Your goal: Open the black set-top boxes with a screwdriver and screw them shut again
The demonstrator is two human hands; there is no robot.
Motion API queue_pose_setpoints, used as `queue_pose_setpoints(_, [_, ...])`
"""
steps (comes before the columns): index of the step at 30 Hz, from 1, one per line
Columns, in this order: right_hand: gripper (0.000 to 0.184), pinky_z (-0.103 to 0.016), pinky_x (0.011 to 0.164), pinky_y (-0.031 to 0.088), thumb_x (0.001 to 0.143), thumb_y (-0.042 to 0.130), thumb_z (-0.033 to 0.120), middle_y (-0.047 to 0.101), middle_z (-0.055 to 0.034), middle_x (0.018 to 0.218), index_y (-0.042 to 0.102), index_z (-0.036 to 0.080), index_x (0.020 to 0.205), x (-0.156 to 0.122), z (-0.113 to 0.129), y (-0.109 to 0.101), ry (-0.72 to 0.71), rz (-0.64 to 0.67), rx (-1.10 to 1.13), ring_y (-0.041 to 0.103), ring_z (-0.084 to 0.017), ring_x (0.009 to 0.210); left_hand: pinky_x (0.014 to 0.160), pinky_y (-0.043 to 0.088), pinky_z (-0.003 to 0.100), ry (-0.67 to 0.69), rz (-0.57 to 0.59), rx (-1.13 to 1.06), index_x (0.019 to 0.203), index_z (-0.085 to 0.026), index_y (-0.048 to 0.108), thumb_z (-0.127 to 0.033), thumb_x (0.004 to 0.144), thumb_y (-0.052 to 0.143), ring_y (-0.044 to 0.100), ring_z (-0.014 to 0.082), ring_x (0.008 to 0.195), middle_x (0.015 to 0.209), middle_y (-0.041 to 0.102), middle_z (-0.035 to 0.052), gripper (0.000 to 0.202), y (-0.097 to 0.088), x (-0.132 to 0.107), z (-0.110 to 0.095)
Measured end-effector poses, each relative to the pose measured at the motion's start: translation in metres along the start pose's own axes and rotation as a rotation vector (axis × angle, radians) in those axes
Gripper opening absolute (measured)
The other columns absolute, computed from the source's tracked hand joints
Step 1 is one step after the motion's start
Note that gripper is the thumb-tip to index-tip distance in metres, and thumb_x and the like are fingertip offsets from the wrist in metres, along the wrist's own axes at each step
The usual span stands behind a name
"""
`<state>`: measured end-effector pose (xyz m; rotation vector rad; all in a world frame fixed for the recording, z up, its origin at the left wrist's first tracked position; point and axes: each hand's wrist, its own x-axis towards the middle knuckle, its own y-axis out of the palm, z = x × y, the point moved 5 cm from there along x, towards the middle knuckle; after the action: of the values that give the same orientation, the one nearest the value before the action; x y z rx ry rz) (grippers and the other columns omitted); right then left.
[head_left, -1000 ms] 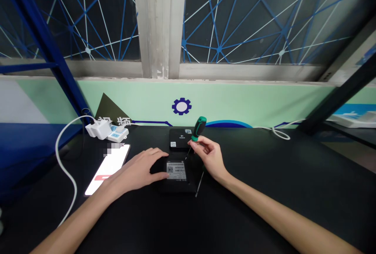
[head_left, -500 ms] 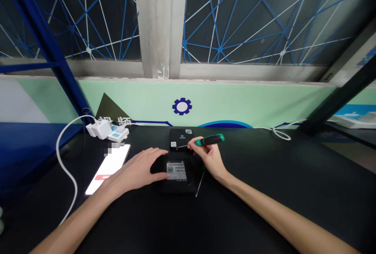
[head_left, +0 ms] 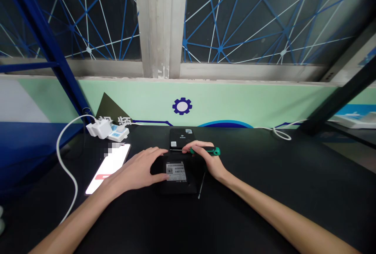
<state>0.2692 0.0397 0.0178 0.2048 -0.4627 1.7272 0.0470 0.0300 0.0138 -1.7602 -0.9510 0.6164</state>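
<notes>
My right hand point(head_left: 210, 156) grips a green-and-black screwdriver point(head_left: 210, 151) that lies nearly level, its thin shaft pointing left over the far edge of a black flat device point(head_left: 179, 188). The device carries a white printed label point(head_left: 176, 171). My left hand point(head_left: 142, 169) has its thumb and fingers spread at the device's left side; the thumb tip is at the label's edge and the index fingertip by the far left corner. Beneath my right wrist, a second thin metal shaft point(head_left: 201, 185) rests on the table beside the device; its other end is hidden.
Just behind the device sits a smaller black box point(head_left: 179, 136) with stickers. A phone with a bright screen point(head_left: 110, 167) lies left, near my forearm. White plugs and a power strip point(head_left: 117, 132) stand at the back left, with a white cable point(head_left: 75, 183). Another white cable point(head_left: 282, 136) lies back right.
My right hand has lowered the screwdriver's handle slightly and shifted it left. The loose metal shaft and the device have moved a little. My left hand has stayed in place.
</notes>
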Motion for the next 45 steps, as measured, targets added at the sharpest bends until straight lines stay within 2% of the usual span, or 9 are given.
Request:
queue_pose_setpoints(4, [0.024,-0.033,0.075,0.05,0.09,0.062,0.038,0.077,-0.005,0.082,0.075,0.02,0.082,0.001,0.001,0.003,0.023,0.044,0.019,0.069,-0.023,0.079,0.1,0.047,0.044,0.012,-0.01,-0.003,0.144,-0.032,0.044,-0.063,0.088,0.056,0.053,0.0329,0.129,0.143,0.054,0.0081,0.065,-0.001,-0.001,-0.004])
queue_pose_setpoints(15, [0.026,-0.032,0.075,0.05,0.089,0.065,0.041,0.077,-0.007,0.082,0.075,0.018,0.082,0.001,-0.003,0.005,0.016,0.1,0.001,0.069,-0.022,0.078,0.088,0.049,0.034,0.048,-0.004,-0.019,0.138,-0.029,0.052,-0.059,0.09,0.055,0.06,0.0269,0.111,0.124,0.06,0.0053,0.057,-0.004,0.002,-0.008])
queue_pose_setpoints(21, [0.024,-0.031,0.073,0.05,0.088,0.065,0.038,0.077,-0.0058,0.078,0.075,0.018,0.078,0.001,-0.003,0.004,0.002,0.055,0.029,0.069,-0.021,0.075,0.09,0.047,0.035,0.022,0.015,-0.008,0.139,-0.027,0.052,-0.058,0.09,0.056,0.059,0.0269,0.113,0.125,0.06,0.0057,0.059,-0.003,0.002,-0.008])
queue_pose_setpoints(26, [0.023,-0.027,0.057,0.046,0.083,0.061,0.031,0.072,-0.0038,0.065,0.072,0.018,0.067,0.001,-0.009,-0.004,0.041,-0.064,0.068,0.061,-0.017,0.059,0.091,0.046,0.037,-0.024,0.02,-0.019,0.137,-0.029,0.052,-0.064,0.085,0.059,0.057,0.0294,0.117,0.131,0.058,0.0069,0.063,-0.003,0.002,-0.004])
queue_pose_setpoints(29, [0.023,-0.026,0.055,0.045,0.082,0.059,0.028,0.07,-0.003,0.061,0.071,0.018,0.064,0.0,-0.013,-0.006,0.041,-0.104,0.13,0.059,-0.016,0.056,0.079,0.046,0.033,-0.038,0.021,-0.012,0.126,-0.028,0.056,-0.066,0.08,0.063,0.062,0.0258,0.1,0.114,0.063,0.005,0.06,-0.005,0.001,-0.005])
queue_pose_setpoints(32, [0.024,-0.025,0.054,0.044,0.082,0.059,0.027,0.069,-0.0028,0.061,0.071,0.018,0.064,0.0,-0.016,-0.008,0.031,-0.128,0.18,0.057,-0.015,0.055,0.063,0.039,0.028,-0.075,0.019,0.007,0.117,-0.027,0.056,-0.065,0.083,0.059,0.06,0.0207,0.079,0.089,0.062,0.0004,0.051,-0.006,0.001,-0.006])
queue_pose_setpoints(36, [0.024,-0.025,0.054,0.043,0.082,0.059,0.026,0.069,-0.0034,0.061,0.071,0.017,0.064,0.0,-0.018,-0.008,0.026,-0.135,0.207,0.055,-0.014,0.053,0.055,0.032,0.026,-0.088,0.06,-0.05,0.125,-0.028,0.052,-0.056,0.094,0.048,0.056,0.0173,0.064,0.067,0.056,-0.0052,0.042,-0.004,0.002,-0.008])
queue_pose_setpoints(42, [0.023,-0.026,0.051,0.039,0.08,0.058,0.025,0.062,-0.0018,0.054,0.069,0.016,0.061,0.0,-0.021,-0.009,0.025,-0.136,0.252,0.052,-0.014,0.05,0.066,0.038,0.026,-0.074,0.152,-0.11,0.144,-0.031,0.04,-0.05,0.096,0.045,0.059,0.0212,0.079,0.065,0.06,-0.005,0.052,-0.001,-0.001,-0.006])
queue_pose_setpoints(45, [0.023,-0.025,0.047,0.034,0.078,0.057,0.025,0.056,-0.0004,0.05,0.069,0.016,0.06,0.0,-0.022,-0.011,0.025,-0.148,0.282,0.047,-0.013,0.046,0.07,0.04,0.027,-0.089,0.167,-0.13,0.146,-0.032,0.038,-0.048,0.095,0.045,0.06,0.0236,0.088,0.065,0.063,-0.0041,0.054,-0.002,-0.002,-0.003])
